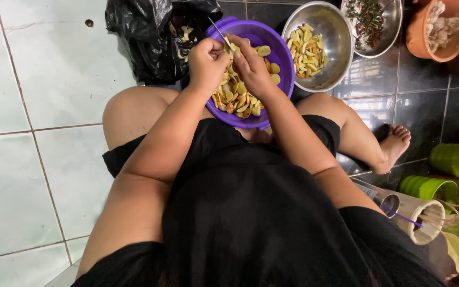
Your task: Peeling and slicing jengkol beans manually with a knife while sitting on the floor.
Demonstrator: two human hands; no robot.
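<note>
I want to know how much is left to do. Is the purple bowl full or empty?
Partly full. The purple bowl holds a layer of yellowish pieces, but its back wall shows bare above them.

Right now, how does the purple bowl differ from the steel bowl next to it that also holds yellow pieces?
The purple bowl is plastic and sits right in front of the person, under the left hand and right hand; the steel bowl is shiny metal, stands farther to the right on dark tiles, and no hand touches it. The purple bowl's pieces are heaped fuller; the steel bowl's form a smaller pile. Both are round and hold pale yellow pieces.
</note>
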